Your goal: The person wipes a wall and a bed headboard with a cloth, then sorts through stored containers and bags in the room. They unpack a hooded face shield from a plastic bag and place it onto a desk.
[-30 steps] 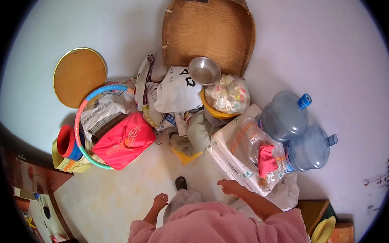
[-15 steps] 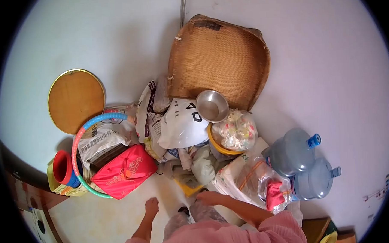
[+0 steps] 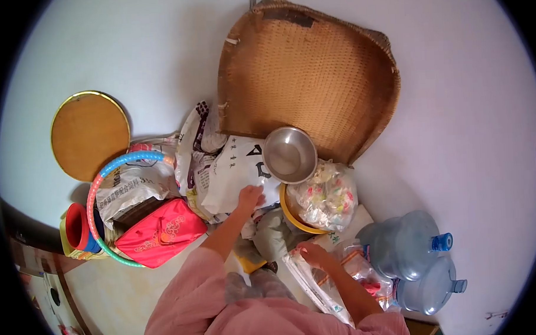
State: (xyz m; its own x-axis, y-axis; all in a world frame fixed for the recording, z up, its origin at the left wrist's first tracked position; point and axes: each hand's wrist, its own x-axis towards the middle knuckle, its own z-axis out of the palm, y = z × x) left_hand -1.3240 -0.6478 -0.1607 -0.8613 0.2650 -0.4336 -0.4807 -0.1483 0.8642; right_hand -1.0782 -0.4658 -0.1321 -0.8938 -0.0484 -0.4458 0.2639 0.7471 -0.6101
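Note:
My left hand (image 3: 251,197) reaches out in front of the lower part of a white printed bag (image 3: 230,177), its fingers loosely bent and apart, holding nothing I can see. A steel bowl (image 3: 290,155) lies tilted just beyond, resting by that bag and a yellow basin (image 3: 293,217). On the basin sits a clear plastic bag with colourful pieces (image 3: 323,195). Lower right, my right hand (image 3: 311,253) hovers over a white folded sack (image 3: 310,281), fingers half bent with nothing visible in them. Between the hands is a greyish-green plastic bag (image 3: 273,232).
A large woven basket tray (image 3: 312,77) leans on the wall. Two blue water jugs (image 3: 400,245) lie at right. A hula hoop (image 3: 92,215), a red bag (image 3: 164,233), a round board (image 3: 90,135) and a red bucket (image 3: 76,227) stand at left.
I have leaned in closer to the pile. My left hand has moved up and forward to the white printed bag; my right hand has moved forward and right over the folded sack.

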